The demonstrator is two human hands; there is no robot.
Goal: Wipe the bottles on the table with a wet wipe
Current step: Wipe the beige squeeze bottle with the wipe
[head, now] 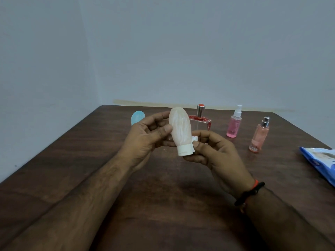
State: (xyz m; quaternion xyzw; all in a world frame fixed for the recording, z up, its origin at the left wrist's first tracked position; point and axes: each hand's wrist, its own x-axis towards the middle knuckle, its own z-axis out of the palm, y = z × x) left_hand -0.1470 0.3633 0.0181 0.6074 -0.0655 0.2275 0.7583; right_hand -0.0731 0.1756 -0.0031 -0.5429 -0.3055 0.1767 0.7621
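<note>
Above the table (112, 178), in front of the square perfume bottle (200, 120), the left hand (145, 136) grips a peach squeeze bottle (180, 130) cap-down while the right hand (213, 149) pinches a small wet wipe (194, 140) against it; pressed too hard, the bottle could slip out and topple that perfume.

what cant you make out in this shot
Head view, the only one:
- wipe: mostly hidden in the right hand; only a white scrap shows.
- blue bottle: lower part behind the left hand.
- wipe pack: cut off by the right edge.
- Labels on the pink spray bottles: too small to read.
- Held bottle: far side hidden.
</note>
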